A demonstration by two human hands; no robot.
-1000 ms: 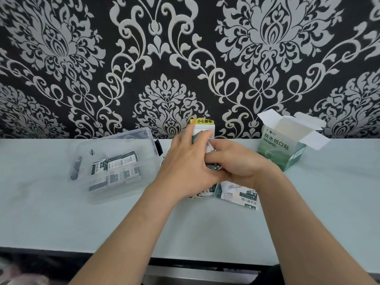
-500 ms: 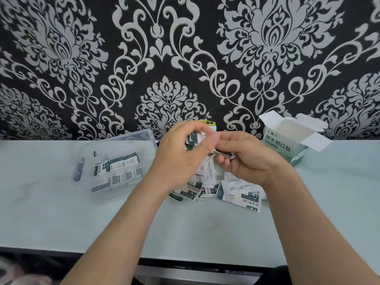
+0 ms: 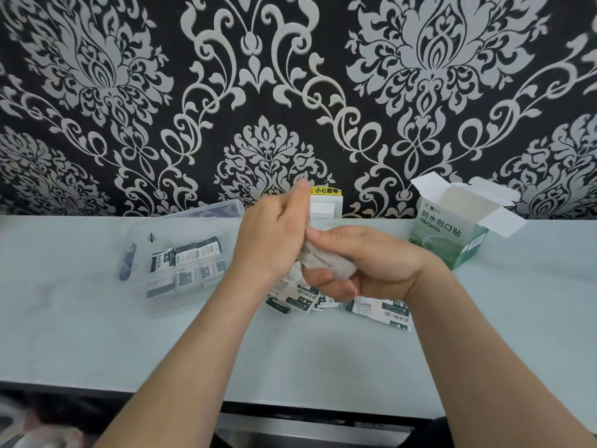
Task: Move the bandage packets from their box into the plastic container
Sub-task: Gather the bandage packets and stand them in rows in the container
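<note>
2 hands: left hand (image 3: 271, 234) and right hand (image 3: 378, 263) meet at scene centre, fingers of both curled closed on a blurred bunch of bandage packets (image 3: 326, 261).
Held packets: long axis runs from 10 o'clock to 4 o'clock; print unreadable in the blur.
Plastic container (image 3: 181, 218): clear, open-topped, at 9 o'clock from the hands — several packets (image 3: 185, 255) lie flat inside in rows.
Box (image 3: 452, 234): green and white, at 3 o'clock, flaps open, tipped on an edge; contents cannot be made out.
Loose packets (image 3: 378, 310): scattered on the table (image 3: 307, 357) under the hands.
Open room: bare tabletop toward 6 o'clock up to the near edge — also left of the container.
</note>
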